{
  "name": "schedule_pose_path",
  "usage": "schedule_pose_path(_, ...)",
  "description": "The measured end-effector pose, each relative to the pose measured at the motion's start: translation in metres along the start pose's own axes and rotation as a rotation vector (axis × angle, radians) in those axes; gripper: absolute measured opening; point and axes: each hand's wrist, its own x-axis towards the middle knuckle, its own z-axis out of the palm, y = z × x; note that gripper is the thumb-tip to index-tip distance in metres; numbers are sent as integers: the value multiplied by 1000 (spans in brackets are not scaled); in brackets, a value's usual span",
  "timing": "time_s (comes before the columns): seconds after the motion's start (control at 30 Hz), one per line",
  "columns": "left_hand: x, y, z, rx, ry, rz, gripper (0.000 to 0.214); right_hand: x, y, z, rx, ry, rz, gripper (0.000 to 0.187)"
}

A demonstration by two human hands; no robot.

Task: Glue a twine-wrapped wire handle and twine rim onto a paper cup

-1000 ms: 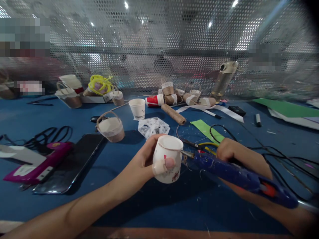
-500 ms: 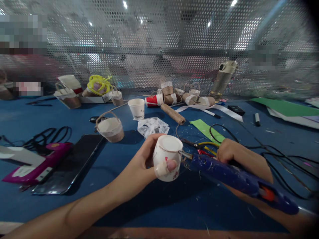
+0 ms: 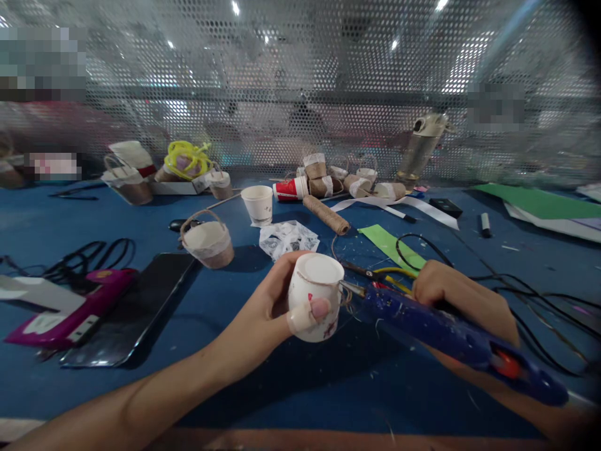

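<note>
Paper cup (image 3: 318,285): base up, inside hidden | left grip (image 3: 275,307): curled round it | right grip (image 3: 455,294): wrapped on glue gun (image 3: 432,326)

Legible text: none. Held cup (image 3: 321,273): red and dark print, too small to read. White cup (image 3: 257,204): small dark print, unreadable. Red cup (image 3: 289,190): pale marking, unreadable. Purple pack (image 3: 99,302): pale markings, blurred.

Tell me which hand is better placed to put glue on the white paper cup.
Likely the right hand: it holds the blue glue gun, its nozzle at the upper edge of the white paper cup. The left hand is busy holding the cup.
</note>
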Motion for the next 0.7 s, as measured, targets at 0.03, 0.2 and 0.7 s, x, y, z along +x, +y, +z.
schedule_pose_path(0.03,0,0,0,0,3,-3,44,0,0,0,0,-3,3,29)
schedule_pose_path(0.2,-2,1,0,21,0,6,42,-1,0,0,6,6,14,30)
schedule_pose_path(0.7,-1,-1,-3,-14,10,27,42,0,9,-3,-81,-26,93,25)
